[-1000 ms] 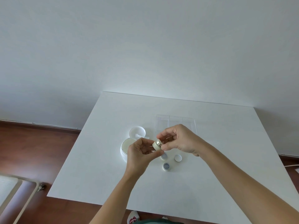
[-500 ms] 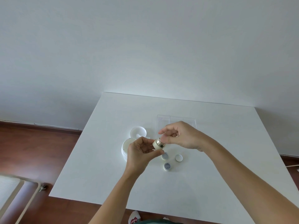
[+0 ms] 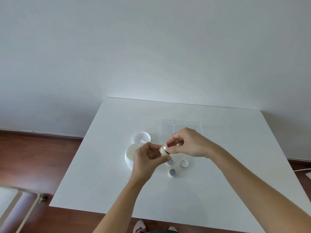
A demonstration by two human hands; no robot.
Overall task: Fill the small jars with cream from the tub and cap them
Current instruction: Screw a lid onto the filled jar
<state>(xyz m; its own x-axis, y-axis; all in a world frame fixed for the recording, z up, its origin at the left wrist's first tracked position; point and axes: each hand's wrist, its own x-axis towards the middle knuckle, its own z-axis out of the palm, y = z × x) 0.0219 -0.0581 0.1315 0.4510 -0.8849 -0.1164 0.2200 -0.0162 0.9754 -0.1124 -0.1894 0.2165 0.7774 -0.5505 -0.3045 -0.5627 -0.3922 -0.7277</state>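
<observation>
Head view: we pinch a jar [image 3: 164, 150] just right of the tub [image 3: 130, 154], left hand [image 3: 148, 156] gripping its base, right hand [image 3: 188, 143] its cap; next, likely twisting.

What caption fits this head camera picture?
Both hands hold a small jar above the open cream tub.

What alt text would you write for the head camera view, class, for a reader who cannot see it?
Two hands hold one small jar above a white table: the left hand grips its body, the right hand pinches its cap end. Below sit an open cream tub, its lid, two small open jars and a loose white cap.
</observation>
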